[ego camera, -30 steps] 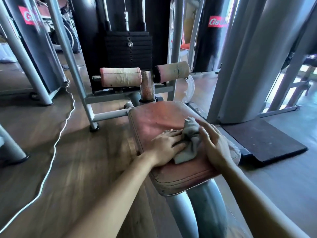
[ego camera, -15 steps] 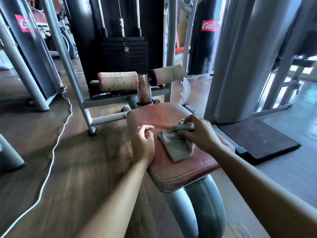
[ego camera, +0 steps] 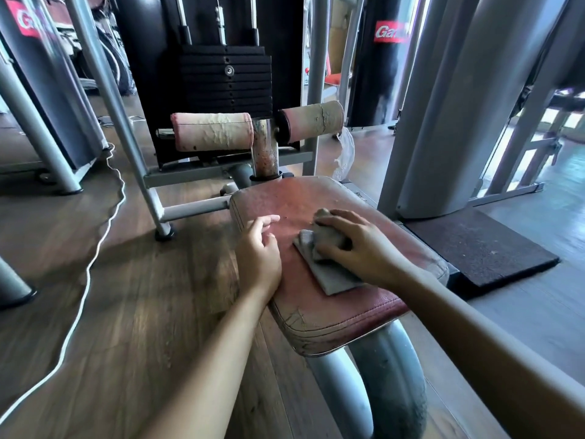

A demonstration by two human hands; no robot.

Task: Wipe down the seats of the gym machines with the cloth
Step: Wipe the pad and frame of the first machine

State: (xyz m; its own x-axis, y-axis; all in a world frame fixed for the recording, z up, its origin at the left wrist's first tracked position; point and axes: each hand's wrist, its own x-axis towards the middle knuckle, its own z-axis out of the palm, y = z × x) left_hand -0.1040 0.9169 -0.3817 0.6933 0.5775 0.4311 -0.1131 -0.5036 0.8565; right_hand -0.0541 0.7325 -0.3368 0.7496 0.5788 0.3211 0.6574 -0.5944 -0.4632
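Grey crumpled cloth [ego camera: 335,277] on worn red vinyl seat [ego camera: 316,198].
Right hand [ego camera: 357,248] grasps the cloth; left hand [ego camera: 261,251], fingers relaxed, sits at the seat's left edge.

The worn red seat [ego camera: 316,201] carries 1 grey cloth [ego camera: 335,277], partly bunched, near its middle.

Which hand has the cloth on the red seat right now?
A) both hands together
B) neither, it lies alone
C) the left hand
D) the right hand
D: the right hand grips the bunched grey cloth on the red seat, while the left hand is apart from the cloth, at the seat's left edge.
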